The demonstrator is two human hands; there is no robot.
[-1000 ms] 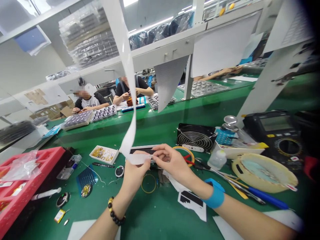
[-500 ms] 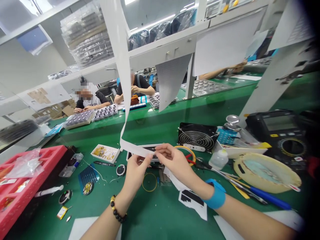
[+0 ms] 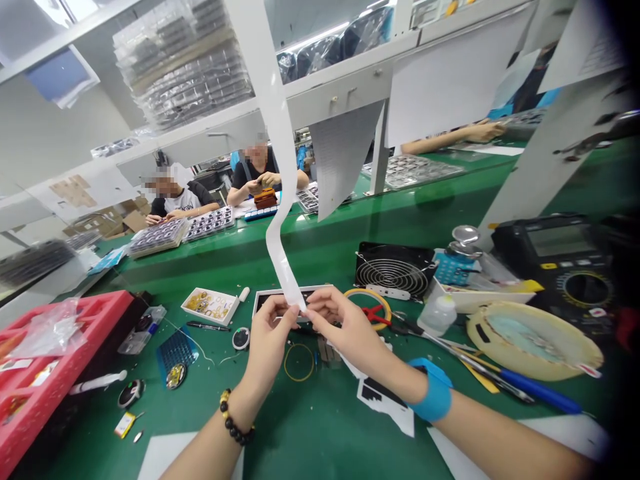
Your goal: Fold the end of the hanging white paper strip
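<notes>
A long white strip (image 3: 287,147), like tape or liner, hangs from above and curves down to my fingers. My left hand (image 3: 273,333) pinches its lower end between thumb and fingertips. My right hand (image 3: 345,327) has its thumb and finger pinched at the same end, meeting the left fingertips; any small piece between them is hidden. Behind the hands lies a white-edged tray (image 3: 263,295) with a dark inside, partly covered. A thin yellow ring (image 3: 299,363) lies on the green mat below, and a white sheet with black shapes (image 3: 387,403) is under my right wrist.
To the left are a red foam tray (image 3: 65,360), a white box of small yellow parts (image 3: 210,305) and round watch-like modules (image 3: 241,339). To the right stand a fan (image 3: 395,272), a bottle (image 3: 437,315), a yellowish dish (image 3: 535,340), tools and a multimeter (image 3: 555,267). Two people sit opposite.
The strip has swung right and now drops more steeply into my fingers, where its lower part lay nearly flat before. My hands have drawn closer together, uncovering a small white piece near the box.
</notes>
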